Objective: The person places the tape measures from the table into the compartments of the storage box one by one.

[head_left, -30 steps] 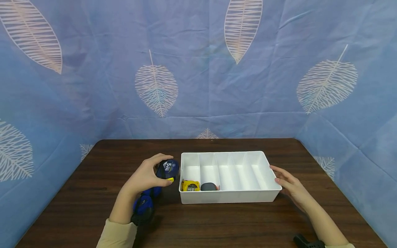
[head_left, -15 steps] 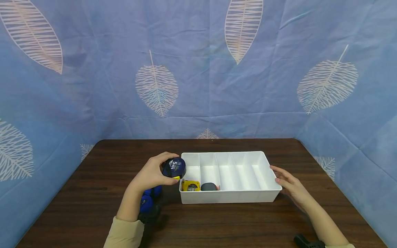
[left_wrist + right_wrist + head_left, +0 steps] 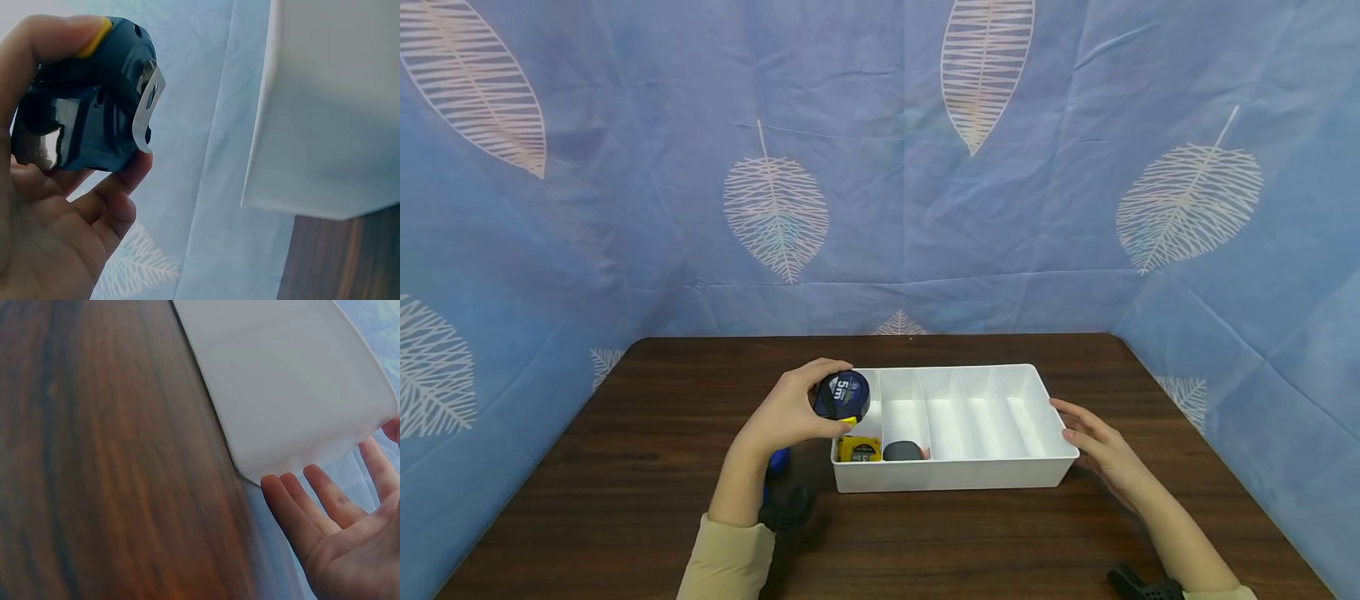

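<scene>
My left hand grips a dark blue tape measure marked 5m, thumb at its yellow button. In the left wrist view the tape measure shows a metal belt clip, with fingers curled under it. In the head view it overlaps the left rim of a white divided box. A yellow tape measure lies at the front of the leftmost compartment. A dark grey rounded thing with a reddish edge lies in the compartment beside it. My right hand rests its extended fingertips against the box's right end.
A blue object on the dark wooden table is mostly hidden behind the left wrist. Black straps sit at both wrists. Blue leaf-patterned cloth hangs behind and beside the table.
My left hand has carried the dark blue tape measure rightward and slightly up, from beside the box to over its left rim. The right hand and box stay put.
</scene>
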The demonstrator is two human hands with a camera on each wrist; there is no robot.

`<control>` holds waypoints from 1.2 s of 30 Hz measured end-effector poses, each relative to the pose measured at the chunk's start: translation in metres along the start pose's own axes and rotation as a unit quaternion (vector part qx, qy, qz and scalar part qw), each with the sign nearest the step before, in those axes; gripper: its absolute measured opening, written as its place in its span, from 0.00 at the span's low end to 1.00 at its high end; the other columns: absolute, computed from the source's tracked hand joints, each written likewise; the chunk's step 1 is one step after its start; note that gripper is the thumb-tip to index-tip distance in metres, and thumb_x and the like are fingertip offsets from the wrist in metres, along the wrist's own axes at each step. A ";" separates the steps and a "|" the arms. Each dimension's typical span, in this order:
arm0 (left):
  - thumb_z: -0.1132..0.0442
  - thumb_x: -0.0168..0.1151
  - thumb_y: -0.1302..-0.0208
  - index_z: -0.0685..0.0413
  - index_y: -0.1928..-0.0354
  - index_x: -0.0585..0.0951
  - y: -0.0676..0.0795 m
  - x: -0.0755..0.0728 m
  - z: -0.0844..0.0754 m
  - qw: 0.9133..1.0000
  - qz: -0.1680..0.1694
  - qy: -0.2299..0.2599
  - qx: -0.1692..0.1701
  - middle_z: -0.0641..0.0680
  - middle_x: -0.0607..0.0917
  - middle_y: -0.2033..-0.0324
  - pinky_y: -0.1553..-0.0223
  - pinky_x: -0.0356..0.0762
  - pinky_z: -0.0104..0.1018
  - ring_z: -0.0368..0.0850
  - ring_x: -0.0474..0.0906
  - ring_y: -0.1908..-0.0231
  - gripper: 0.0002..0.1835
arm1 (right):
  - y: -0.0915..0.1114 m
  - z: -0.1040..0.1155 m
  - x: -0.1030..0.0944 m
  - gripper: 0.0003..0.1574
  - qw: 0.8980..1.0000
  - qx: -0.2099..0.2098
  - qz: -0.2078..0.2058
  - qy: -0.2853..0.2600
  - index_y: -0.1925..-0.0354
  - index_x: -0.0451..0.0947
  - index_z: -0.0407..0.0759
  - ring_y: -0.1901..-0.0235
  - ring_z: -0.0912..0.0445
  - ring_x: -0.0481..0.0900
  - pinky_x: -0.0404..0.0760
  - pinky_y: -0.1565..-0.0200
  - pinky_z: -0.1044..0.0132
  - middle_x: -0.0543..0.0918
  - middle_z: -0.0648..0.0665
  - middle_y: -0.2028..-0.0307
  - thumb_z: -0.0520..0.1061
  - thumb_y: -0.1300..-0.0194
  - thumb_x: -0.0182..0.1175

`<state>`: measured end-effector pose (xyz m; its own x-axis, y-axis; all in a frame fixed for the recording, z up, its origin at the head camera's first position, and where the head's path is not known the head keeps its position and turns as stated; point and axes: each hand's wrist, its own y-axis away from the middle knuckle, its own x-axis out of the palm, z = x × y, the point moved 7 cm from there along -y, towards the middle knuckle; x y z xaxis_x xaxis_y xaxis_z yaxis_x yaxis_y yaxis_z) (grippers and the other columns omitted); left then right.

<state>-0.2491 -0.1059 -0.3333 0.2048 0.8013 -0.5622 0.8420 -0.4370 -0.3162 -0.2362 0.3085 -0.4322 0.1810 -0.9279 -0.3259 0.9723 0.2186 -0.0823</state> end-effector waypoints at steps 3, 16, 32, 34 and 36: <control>0.61 0.77 0.57 0.51 0.37 0.73 -0.003 0.004 -0.002 1.000 0.007 0.005 0.004 0.52 0.73 0.41 0.55 0.77 0.45 0.49 0.76 0.51 0.40 | 0.000 0.000 0.000 0.32 1.000 0.001 -0.001 0.000 0.29 0.56 0.40 0.52 0.63 0.76 0.75 0.55 0.51 0.69 0.44 0.42 0.45 0.26 0.48; 0.58 0.76 0.55 0.51 0.37 0.73 -0.007 0.021 -0.006 0.999 0.045 0.012 0.016 0.51 0.76 0.45 0.54 0.77 0.43 0.48 0.75 0.50 0.39 | 0.000 0.000 -0.001 0.31 1.000 -0.002 0.003 -0.004 0.29 0.56 0.40 0.52 0.62 0.76 0.77 0.56 0.55 0.70 0.46 0.43 0.45 0.26 0.48; 0.59 0.77 0.57 0.52 0.37 0.73 -0.010 0.039 -0.013 0.998 0.060 -0.004 0.021 0.52 0.74 0.41 0.53 0.76 0.43 0.48 0.74 0.48 0.40 | 0.002 0.004 0.001 0.31 1.000 -0.017 0.013 -0.011 0.29 0.56 0.40 0.52 0.62 0.76 0.78 0.58 0.58 0.71 0.48 0.44 0.42 0.26 0.47; 0.59 0.77 0.57 0.51 0.37 0.73 -0.010 0.041 -0.013 0.998 0.059 -0.003 0.023 0.52 0.74 0.41 0.54 0.77 0.43 0.47 0.74 0.48 0.40 | 0.001 0.003 0.000 0.31 1.000 -0.014 0.011 -0.011 0.29 0.56 0.40 0.52 0.62 0.76 0.78 0.57 0.58 0.71 0.51 0.45 0.43 0.26 0.47; 0.59 0.77 0.57 0.51 0.37 0.73 -0.011 0.042 -0.014 0.998 0.056 -0.003 0.026 0.51 0.74 0.41 0.54 0.77 0.42 0.47 0.74 0.48 0.41 | 0.001 0.002 0.000 0.31 1.000 -0.012 0.010 -0.010 0.29 0.56 0.40 0.52 0.62 0.76 0.78 0.57 0.58 0.71 0.53 0.46 0.43 0.26 0.47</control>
<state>-0.2424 -0.0618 -0.3427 0.2928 0.7442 -0.6003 0.7868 -0.5443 -0.2910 -0.2354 0.3083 -0.4307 0.2039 -0.9291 -0.3084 0.9647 0.2444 -0.0984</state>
